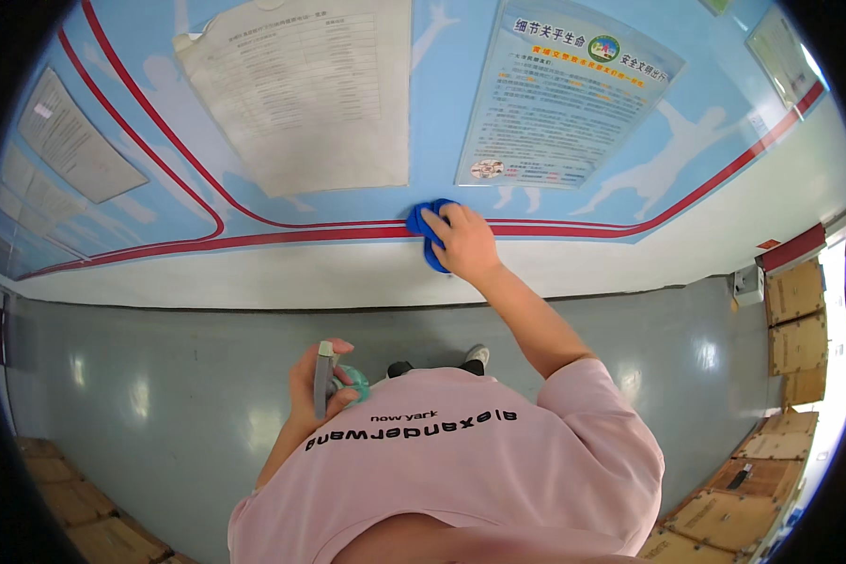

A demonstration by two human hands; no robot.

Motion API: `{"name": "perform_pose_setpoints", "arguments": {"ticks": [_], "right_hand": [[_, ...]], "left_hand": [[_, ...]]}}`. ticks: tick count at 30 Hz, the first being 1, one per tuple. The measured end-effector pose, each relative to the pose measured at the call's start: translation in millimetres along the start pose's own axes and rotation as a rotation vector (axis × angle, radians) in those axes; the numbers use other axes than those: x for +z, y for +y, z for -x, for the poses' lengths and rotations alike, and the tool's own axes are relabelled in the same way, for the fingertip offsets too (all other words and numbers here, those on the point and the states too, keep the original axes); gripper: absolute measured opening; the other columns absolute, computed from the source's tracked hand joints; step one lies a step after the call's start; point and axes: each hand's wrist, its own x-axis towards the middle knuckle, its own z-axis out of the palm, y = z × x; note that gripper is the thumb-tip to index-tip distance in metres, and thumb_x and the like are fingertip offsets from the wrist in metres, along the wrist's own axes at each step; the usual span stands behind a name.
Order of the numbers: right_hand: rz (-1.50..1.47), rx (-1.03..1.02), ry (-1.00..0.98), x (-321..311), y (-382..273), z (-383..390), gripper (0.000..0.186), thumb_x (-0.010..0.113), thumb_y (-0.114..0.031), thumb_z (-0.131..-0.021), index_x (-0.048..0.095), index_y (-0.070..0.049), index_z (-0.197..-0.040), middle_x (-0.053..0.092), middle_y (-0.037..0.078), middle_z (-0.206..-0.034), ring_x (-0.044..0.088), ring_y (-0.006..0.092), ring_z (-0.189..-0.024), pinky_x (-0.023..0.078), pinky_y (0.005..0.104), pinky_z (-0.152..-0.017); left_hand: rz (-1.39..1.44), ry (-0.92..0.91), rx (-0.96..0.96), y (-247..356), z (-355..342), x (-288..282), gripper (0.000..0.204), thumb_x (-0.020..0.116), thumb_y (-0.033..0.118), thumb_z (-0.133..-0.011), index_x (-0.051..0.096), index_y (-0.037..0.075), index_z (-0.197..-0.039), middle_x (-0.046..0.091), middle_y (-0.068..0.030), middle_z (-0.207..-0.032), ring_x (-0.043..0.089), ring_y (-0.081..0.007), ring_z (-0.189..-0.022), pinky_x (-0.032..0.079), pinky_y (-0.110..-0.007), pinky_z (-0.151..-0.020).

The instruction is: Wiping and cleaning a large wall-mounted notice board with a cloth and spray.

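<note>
A: What fills most of the view?
B: The wall [329,273], pale blue above and white below, crossed by dark red stripes. Under it spreads the shiny grey floor [179,348].

A: Then what?
B: The person's pink shirt [498,479], and brown boxes [799,348] at the lower left and along the right side. After those, a whitish paper sheet [315,103] and a bluish poster [564,103] on the wall.

A: And the right grip [465,242]?
B: At the end of an outstretched arm, grasping a blue cloth [434,258] with bent fingers, against the wall at the red stripes. That spot is below the gap between sheet and poster.

A: Where is the cloth relative to that grip?
B: Under the fingers and out to their left. One bunched part shows around the fingertips; another hangs just below them.

A: The left grip [303,387]?
B: Near the front of the shirt, clasped around a spray bottle [357,381]. The see-through green body shows to the right of the palm. The smallest piece, the grey trigger head [322,383], sits between the fingers and thumb. I can't tell whether a finger presses the trigger.
</note>
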Motion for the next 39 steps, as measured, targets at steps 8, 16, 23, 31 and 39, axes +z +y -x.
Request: {"name": "perform_pose_setpoints", "arguments": {"ticks": [8,16,23,31,39], "right_hand": [[0.041,-0.014,0.529,-71,-1,-103,0.063,0.074,-0.006,-0.064,0.064,-0.007,-0.127,0.055,0.009,-0.098,0.056,0.0282,-0.085,0.048,0.0398,-0.072],[0.134,-0.051,0.39,-37,9,-73,0.069,0.079,-0.006,-0.06,0.065,-0.01,-0.127,0.056,0.007,-0.102,0.058,0.0247,-0.085,0.05,0.0378,-0.069],[0.135,-0.086,0.723,-180,24,-114,0.061,0.082,-0.009,-0.058,0.07,-0.017,-0.117,0.058,0.006,-0.093,0.059,0.0265,-0.083,0.05,0.0387,-0.071],[0.236,-0.023,0.829,-186,53,-151,0.058,0.08,-0.016,-0.065,0.064,-0.016,-0.121,0.056,0.008,-0.106,0.056,0.0299,-0.093,0.049,0.0413,-0.078],[0.294,-0.299,0.31,-80,67,-52,0.052,0.074,-0.02,-0.072,0.064,-0.017,-0.123,0.056,0.002,-0.098,0.053,0.0227,-0.08,0.043,0.0376,-0.068]], "left_hand": [[-0.038,-0.048,-0.006,-1,-1,2,0.068,0.086,0.047,-0.074,0.06,0.004,-0.12,0.062,-0.0097,-0.115,0.061,-0.015,-0.077,0.052,-0.027,-0.065],[-0.014,0.04,-0.018,3,-3,14,0.076,0.087,0.054,-0.069,0.061,0.005,-0.12,0.062,-0.0061,-0.111,0.06,-0.012,-0.073,0.046,-0.026,-0.059],[-0.021,-0.017,-0.028,5,-9,8,0.075,0.087,0.056,-0.068,0.062,0.005,-0.117,0.064,-0.0029,-0.1,0.059,-0.0116,-0.068,0.046,-0.026,-0.057],[-0.001,-0.071,-0.036,13,-14,13,0.07,0.089,0.048,-0.07,0.062,0.004,-0.117,0.064,-0.0037,-0.104,0.059,-0.0111,-0.069,0.049,-0.026,-0.059],[-0.048,-0.081,-0.046,22,-14,14,0.072,0.085,0.054,-0.072,0.06,0.005,-0.119,0.062,-0.0056,-0.113,0.059,-0.0118,-0.074,0.048,-0.026,-0.063]]}}
